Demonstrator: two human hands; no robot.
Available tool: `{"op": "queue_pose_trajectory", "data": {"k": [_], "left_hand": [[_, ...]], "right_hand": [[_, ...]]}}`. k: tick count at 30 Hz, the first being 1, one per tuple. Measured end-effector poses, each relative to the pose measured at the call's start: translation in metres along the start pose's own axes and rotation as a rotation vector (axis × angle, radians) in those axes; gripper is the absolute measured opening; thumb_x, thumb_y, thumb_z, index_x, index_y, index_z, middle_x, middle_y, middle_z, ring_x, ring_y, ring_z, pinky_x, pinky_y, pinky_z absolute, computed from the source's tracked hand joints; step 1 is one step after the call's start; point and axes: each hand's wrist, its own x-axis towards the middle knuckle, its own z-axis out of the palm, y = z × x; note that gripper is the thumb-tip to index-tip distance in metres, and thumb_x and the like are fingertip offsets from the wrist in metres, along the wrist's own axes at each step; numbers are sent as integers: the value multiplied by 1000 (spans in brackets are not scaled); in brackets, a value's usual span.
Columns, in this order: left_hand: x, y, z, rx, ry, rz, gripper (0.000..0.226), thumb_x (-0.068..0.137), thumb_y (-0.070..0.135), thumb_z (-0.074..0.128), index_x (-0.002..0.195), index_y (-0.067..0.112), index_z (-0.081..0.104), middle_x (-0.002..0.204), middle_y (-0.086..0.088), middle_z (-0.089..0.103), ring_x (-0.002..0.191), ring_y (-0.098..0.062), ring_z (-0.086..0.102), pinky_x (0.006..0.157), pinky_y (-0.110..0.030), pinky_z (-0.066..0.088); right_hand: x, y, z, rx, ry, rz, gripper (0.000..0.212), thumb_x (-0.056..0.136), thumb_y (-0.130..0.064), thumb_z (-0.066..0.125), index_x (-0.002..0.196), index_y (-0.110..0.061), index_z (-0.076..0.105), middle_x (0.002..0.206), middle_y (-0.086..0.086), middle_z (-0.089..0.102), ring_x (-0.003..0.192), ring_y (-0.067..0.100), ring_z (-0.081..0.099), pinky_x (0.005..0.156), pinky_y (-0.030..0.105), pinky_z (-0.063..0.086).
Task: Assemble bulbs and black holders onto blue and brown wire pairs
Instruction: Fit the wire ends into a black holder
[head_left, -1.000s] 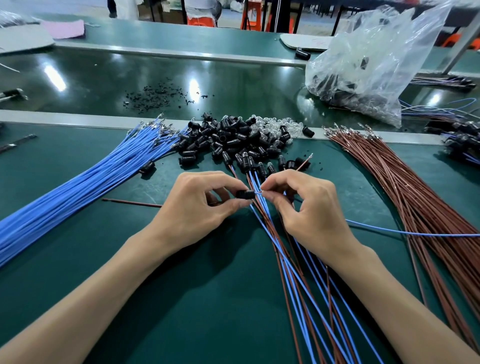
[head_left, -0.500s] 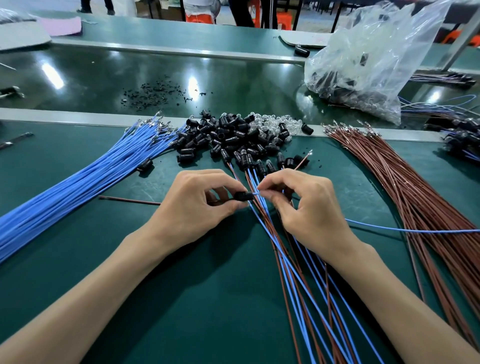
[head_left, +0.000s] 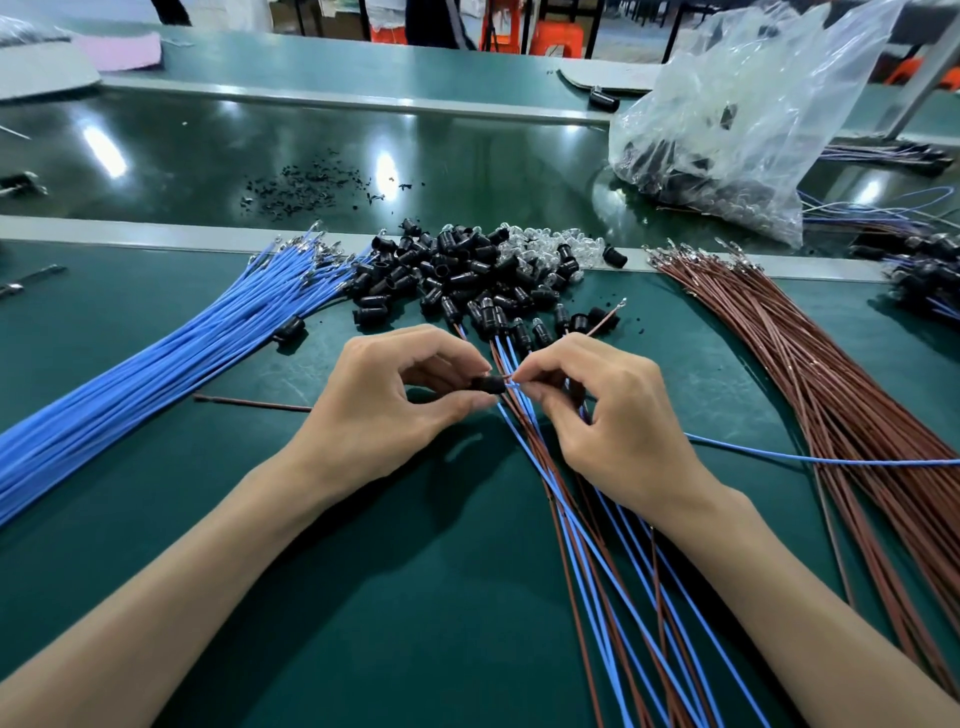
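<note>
My left hand (head_left: 384, 400) pinches a black holder (head_left: 487, 385) between thumb and fingers above the green mat. My right hand (head_left: 608, 421) pinches a blue wire (head_left: 810, 459) at its tip, right against the holder's end. Under both hands lies a fan of finished blue and brown wire pairs (head_left: 597, 561) with holders at their far ends. A pile of black holders (head_left: 447, 275) and clear bulbs (head_left: 550, 249) sits just beyond the hands.
A thick bundle of blue wires (head_left: 156, 364) lies at the left, a bundle of brown wires (head_left: 831, 374) at the right. A single brown wire (head_left: 249, 403) lies left of my left hand. A clear plastic bag (head_left: 743, 119) stands at the back right.
Both hands have stayed together at the holder; the fingers have shifted slightly and the view has tilted a little.
</note>
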Motion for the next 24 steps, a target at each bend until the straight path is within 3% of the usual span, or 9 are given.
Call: {"op": "queue_pose_trajectory", "data": {"k": [7, 10, 17, 19, 21, 24], "left_hand": [[-1, 2, 1, 3, -19, 79, 22, 66, 21, 77, 85, 13, 69, 84, 1, 67, 70, -6, 68, 73, -19, 55], [-1, 3, 0, -50, -3, 91, 28, 65, 20, 80, 90, 16, 67, 87, -1, 68, 74, -10, 68, 77, -20, 54], [-2, 3, -1, -122, 74, 63, 41, 69, -14, 74, 96, 16, 65, 95, -3, 67, 81, -12, 70, 82, -23, 55], [-2, 4, 1, -136, 121, 35, 36, 68, -7, 77, 90, 19, 65, 88, 2, 70, 76, -9, 71, 76, -18, 54], [-3, 6, 2, -94, 175, 28, 29, 64, 13, 81, 86, 23, 66, 80, 8, 71, 66, -8, 70, 68, -14, 53], [-4, 9, 2, -35, 209, 62, 29, 60, 25, 81, 85, 21, 67, 74, 10, 70, 53, -6, 64, 58, -16, 53]], "right_hand": [[0, -1, 0, 28, -17, -9, 16, 80, 13, 66, 86, 0, 69, 81, 6, 67, 73, 11, 57, 69, 15, 45], [1, -2, 0, 27, 18, 17, 17, 78, 13, 68, 88, -1, 69, 83, 4, 67, 76, 7, 57, 73, 6, 41], [1, -1, -1, -12, 23, 53, 37, 85, 8, 64, 118, -8, 65, 84, 3, 60, 75, 9, 52, 72, 9, 40], [1, -1, -1, -36, 18, 25, 32, 84, 7, 65, 113, -7, 69, 83, 6, 60, 73, 10, 52, 69, 10, 40], [1, 0, 0, -42, 37, 3, 22, 83, 4, 68, 102, -5, 73, 81, 7, 61, 70, 11, 52, 67, 8, 38], [2, -1, 0, -43, 53, -3, 13, 80, -3, 74, 93, -4, 74, 78, 6, 61, 68, 9, 51, 67, 5, 37]]}}
